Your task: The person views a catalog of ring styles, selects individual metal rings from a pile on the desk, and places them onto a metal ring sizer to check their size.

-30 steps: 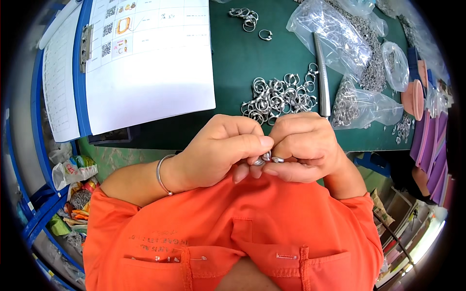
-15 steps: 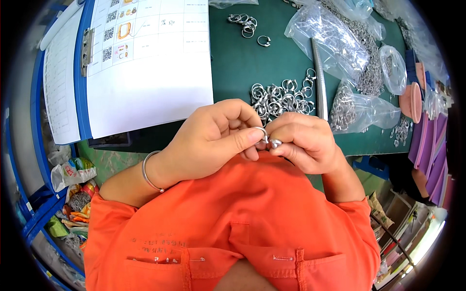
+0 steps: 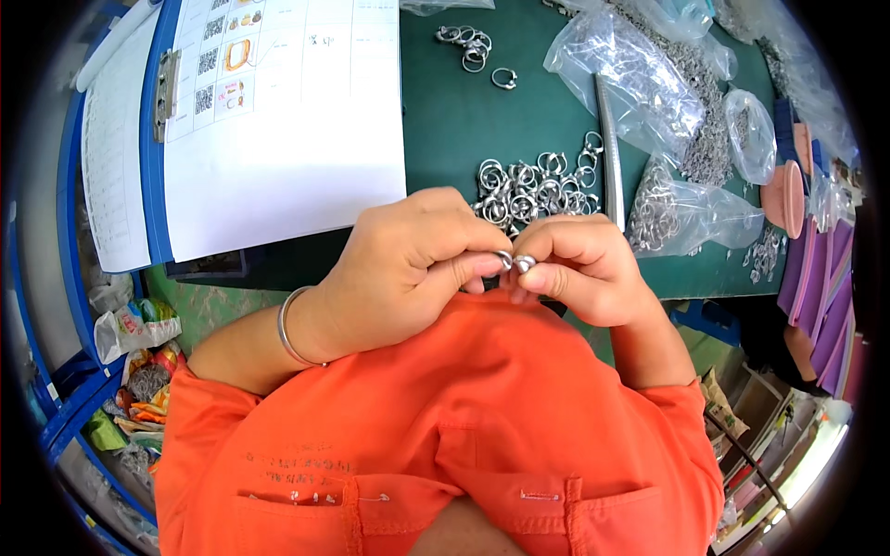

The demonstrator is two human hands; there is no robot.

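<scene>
My left hand is closed, its thumb and index finger pinching a silver ring that is mostly hidden by the fingertips. Close beside it, my right hand grips a small, shiny, rounded silver piece between thumb and index finger. Whether the two pieces touch or are joined, I cannot tell. Just beyond both hands, a pile of silver rings lies on the green table top. A single ring and a small cluster of rings lie farther off.
A blue clipboard with printed sheets covers the table's left. Right of the ring pile stand a tapered metal rod and a clear bag of rings. Farther right are more plastic bags, loose metal parts and a pink container.
My left fingers have closed over the ring, which showed more of its hoop before. The rounded piece has turned slightly in my right fingers.
</scene>
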